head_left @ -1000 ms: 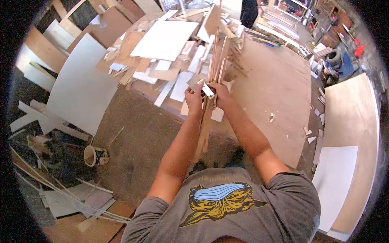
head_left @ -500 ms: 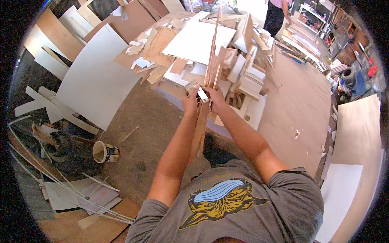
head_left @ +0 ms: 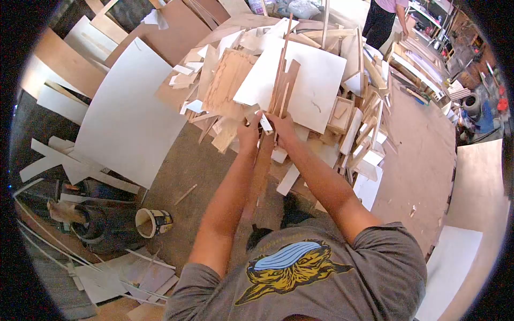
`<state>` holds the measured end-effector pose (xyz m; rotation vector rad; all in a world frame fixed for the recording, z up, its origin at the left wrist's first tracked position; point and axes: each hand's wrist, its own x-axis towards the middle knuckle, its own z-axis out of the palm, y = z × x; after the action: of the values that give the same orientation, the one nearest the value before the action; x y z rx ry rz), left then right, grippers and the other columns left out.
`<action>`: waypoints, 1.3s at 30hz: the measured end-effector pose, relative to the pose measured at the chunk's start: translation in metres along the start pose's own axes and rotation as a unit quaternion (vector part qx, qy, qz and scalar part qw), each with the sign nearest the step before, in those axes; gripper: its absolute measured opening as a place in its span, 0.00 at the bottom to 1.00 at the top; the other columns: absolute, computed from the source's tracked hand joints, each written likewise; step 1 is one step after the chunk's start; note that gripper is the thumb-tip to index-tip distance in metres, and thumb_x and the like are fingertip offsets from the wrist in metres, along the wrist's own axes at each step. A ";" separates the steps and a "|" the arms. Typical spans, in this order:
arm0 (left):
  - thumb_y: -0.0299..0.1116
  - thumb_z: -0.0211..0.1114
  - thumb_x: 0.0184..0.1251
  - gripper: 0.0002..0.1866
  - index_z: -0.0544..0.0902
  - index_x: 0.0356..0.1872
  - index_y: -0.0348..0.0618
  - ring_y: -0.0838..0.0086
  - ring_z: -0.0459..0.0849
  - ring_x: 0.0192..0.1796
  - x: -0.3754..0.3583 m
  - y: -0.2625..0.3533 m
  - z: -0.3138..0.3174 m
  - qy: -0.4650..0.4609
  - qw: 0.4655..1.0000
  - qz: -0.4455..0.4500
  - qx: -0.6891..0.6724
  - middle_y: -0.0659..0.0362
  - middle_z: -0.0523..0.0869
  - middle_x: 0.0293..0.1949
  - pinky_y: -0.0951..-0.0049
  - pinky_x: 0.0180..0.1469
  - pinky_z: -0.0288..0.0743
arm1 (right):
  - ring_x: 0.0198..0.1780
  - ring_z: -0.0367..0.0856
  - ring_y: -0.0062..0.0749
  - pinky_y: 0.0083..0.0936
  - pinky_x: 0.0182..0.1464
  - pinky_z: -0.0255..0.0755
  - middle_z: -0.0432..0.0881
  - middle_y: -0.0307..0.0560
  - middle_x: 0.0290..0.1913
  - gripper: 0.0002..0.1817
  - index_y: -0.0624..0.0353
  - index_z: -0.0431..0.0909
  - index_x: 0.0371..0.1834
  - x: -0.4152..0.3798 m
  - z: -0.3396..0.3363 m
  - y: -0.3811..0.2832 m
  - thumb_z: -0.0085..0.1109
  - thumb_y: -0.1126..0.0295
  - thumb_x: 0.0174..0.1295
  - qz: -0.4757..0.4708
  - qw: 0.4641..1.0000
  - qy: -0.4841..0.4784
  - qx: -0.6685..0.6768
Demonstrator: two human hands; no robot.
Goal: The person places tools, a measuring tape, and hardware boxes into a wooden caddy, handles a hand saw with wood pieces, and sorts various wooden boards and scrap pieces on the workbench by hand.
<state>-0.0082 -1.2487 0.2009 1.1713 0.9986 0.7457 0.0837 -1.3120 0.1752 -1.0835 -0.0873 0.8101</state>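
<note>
Both hands meet in front of my chest around a bundle of long, thin wood strips. My left hand is closed on the bundle's left side, and my right hand is wrapped round its right side. Between them a short white block lies against the strips. The bundle points away over a large white panel, and its near end hangs down between my forearms. Some of my fingers are hidden behind the wood.
Wood offcuts and small boxes are heaped around the panel. A bucket stands on the floor at left, near a curved white sheet. Another person stands at the upper right beside a stack of boards.
The view has shifted, so the pile and bucket sit further right and the pile appears nearer. Both hands still hold the bundle. The other person's arm hangs slightly differently.
</note>
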 end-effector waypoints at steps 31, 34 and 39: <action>0.47 0.70 0.65 0.39 0.70 0.69 0.31 0.40 0.80 0.59 0.390 0.049 0.024 -0.266 0.836 0.294 0.379 0.33 0.77 0.60 0.50 0.61 0.75 | 0.66 0.74 0.53 0.40 0.68 0.68 0.74 0.64 0.65 0.27 0.63 0.67 0.69 0.282 0.152 0.014 0.57 0.71 0.66 -0.290 0.837 0.247 -0.393; 0.46 0.68 0.66 0.38 0.68 0.71 0.33 0.40 0.79 0.60 0.381 0.050 0.013 -0.283 0.819 0.330 0.374 0.35 0.76 0.61 0.50 0.62 0.74 | 0.65 0.74 0.55 0.41 0.69 0.67 0.74 0.63 0.64 0.29 0.62 0.65 0.73 0.330 0.088 0.047 0.55 0.65 0.71 -0.288 0.752 0.275 -0.526; 0.45 0.62 0.70 0.34 0.67 0.72 0.39 0.39 0.77 0.64 0.388 0.011 0.001 -0.301 0.818 0.333 0.359 0.35 0.78 0.62 0.48 0.63 0.73 | 0.71 0.68 0.57 0.43 0.71 0.65 0.70 0.61 0.69 0.30 0.61 0.66 0.73 0.282 0.134 0.053 0.49 0.53 0.75 -0.247 0.723 0.290 -0.577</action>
<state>0.1466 -0.9027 0.1192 2.3150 0.2797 0.4449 0.1979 -1.0243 0.1107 -2.3261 -0.3673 -0.2302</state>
